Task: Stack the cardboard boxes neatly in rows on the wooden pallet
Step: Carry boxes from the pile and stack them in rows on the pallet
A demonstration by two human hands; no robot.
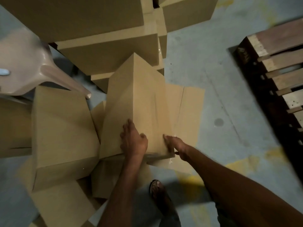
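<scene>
tilted cardboard box on the floor, well apart from the wooden pallet: left grip pinches its raised edge, right grip too blurred to tell, probably tipping it up to carry.
</scene>
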